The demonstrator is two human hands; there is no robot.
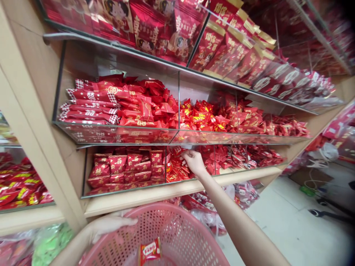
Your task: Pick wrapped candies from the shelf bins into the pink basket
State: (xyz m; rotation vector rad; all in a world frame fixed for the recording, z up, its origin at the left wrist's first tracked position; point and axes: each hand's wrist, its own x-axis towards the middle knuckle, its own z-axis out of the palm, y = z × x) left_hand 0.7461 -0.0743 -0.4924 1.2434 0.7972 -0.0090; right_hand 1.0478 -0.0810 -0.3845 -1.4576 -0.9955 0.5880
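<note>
A pink perforated basket [191, 225] fills the lower middle of the view, with one red and white packet [150, 251] inside it. My left hand [111, 225] is closed on the basket's left rim, thumb over the edge. My right hand [193, 162] reaches into the lowest glass-fronted shelf, its fingers pinched on a small red packet [177, 150] above a pile of red packets [176, 173]. Left of that pile, behind a divider, dark red square packets [118, 163] stand in rows.
Above are shelves of red packets [138, 107] with a glass front edge [133, 135]. A wooden post [36, 111] stands left. Plastic bags [208, 207] lie under the wooden ledge [122, 201]. Pale floor [280, 218] and dark chair legs [318, 213] show at the right.
</note>
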